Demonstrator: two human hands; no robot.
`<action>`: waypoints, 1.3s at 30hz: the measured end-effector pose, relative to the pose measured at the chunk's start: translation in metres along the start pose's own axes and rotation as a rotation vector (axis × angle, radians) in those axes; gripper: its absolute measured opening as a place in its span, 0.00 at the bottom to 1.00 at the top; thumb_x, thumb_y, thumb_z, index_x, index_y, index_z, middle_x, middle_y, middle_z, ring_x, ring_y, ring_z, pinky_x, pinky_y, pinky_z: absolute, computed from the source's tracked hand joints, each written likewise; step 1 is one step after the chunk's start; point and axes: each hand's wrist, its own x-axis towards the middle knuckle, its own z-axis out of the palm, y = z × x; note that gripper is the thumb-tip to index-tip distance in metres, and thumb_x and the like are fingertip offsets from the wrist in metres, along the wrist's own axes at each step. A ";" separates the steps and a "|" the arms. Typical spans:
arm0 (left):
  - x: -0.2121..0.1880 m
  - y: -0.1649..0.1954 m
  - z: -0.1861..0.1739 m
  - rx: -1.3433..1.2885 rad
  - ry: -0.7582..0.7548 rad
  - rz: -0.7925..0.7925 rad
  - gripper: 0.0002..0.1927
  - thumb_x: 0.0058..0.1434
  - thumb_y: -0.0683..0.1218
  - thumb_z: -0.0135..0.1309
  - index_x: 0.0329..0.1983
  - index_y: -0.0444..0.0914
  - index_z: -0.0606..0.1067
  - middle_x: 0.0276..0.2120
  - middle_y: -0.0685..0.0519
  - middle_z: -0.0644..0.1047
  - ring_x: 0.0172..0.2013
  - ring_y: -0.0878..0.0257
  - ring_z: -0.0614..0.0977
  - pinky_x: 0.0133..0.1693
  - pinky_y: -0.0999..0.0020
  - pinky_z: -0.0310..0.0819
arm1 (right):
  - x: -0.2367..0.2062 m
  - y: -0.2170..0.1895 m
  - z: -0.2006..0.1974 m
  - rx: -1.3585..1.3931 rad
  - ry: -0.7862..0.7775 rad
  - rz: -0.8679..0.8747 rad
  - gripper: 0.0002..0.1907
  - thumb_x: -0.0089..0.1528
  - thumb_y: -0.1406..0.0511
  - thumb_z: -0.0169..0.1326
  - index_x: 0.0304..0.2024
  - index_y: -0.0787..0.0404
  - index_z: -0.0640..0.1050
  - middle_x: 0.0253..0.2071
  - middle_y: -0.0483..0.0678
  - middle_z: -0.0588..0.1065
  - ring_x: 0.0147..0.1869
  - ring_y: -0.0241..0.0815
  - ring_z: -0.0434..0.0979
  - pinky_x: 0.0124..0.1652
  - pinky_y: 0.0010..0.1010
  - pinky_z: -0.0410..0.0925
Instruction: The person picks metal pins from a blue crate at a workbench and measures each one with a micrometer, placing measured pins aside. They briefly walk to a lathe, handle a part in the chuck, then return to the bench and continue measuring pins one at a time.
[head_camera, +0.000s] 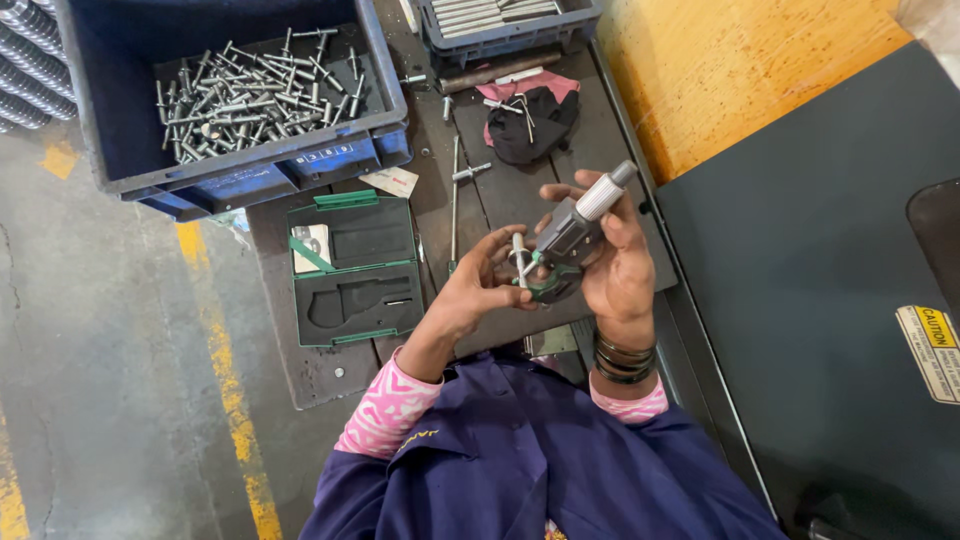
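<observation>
Dead centre, a grey measuring gauge (570, 240) with a green frame and a silver knurled end pointing to one o'clock sits in the right hand (615, 265), fingers wrapped shut around its body. The left hand (480, 290) comes in from eight o'clock, fingertips pinched on a small silver pin (519, 258) standing upright in the gauge's mouth.

At nine o'clock from the hands, an open green case (355, 268) lies on the dark bench (320, 370), black foam inside with a gauge-shaped hollow, a small white card tucked in its upper half. Just above it at eleven o'clock, a small white label (392, 181) lies flat on the bench.

Further out at eleven o'clock, a blue crate (120, 120) holds a heap of silver pins, with a pale printed strip on its front wall. At twelve o'clock, a black and pink cloth (530, 120) carries a few loose pins; beyond it a second blue crate (500, 35).

At three o'clock, on the dark cabinet (800, 280), a rectangular white sticker with a yellow top band (932, 350).
</observation>
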 end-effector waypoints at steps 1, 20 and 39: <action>0.000 -0.001 -0.001 0.007 0.000 0.002 0.45 0.53 0.30 0.60 0.75 0.32 0.56 0.63 0.43 0.68 0.54 0.53 0.80 0.46 0.56 0.85 | -0.001 0.000 0.000 -0.001 -0.002 0.001 0.25 0.69 0.59 0.50 0.66 0.63 0.67 0.64 0.66 0.69 0.56 0.55 0.79 0.48 0.44 0.80; 0.003 -0.004 -0.005 0.025 0.030 -0.026 0.45 0.53 0.31 0.58 0.74 0.31 0.56 0.63 0.42 0.69 0.54 0.53 0.81 0.44 0.59 0.86 | 0.000 0.007 -0.003 -0.031 0.034 -0.014 0.21 0.72 0.58 0.49 0.61 0.64 0.66 0.64 0.67 0.68 0.56 0.55 0.79 0.39 0.46 0.80; 0.071 -0.064 -0.088 0.241 0.209 -0.068 0.45 0.52 0.37 0.63 0.71 0.31 0.55 0.62 0.38 0.71 0.43 0.49 0.84 0.38 0.60 0.84 | -0.007 0.072 -0.125 0.047 0.372 0.068 0.26 0.71 0.52 0.45 0.66 0.57 0.67 0.57 0.60 0.75 0.52 0.57 0.80 0.36 0.50 0.78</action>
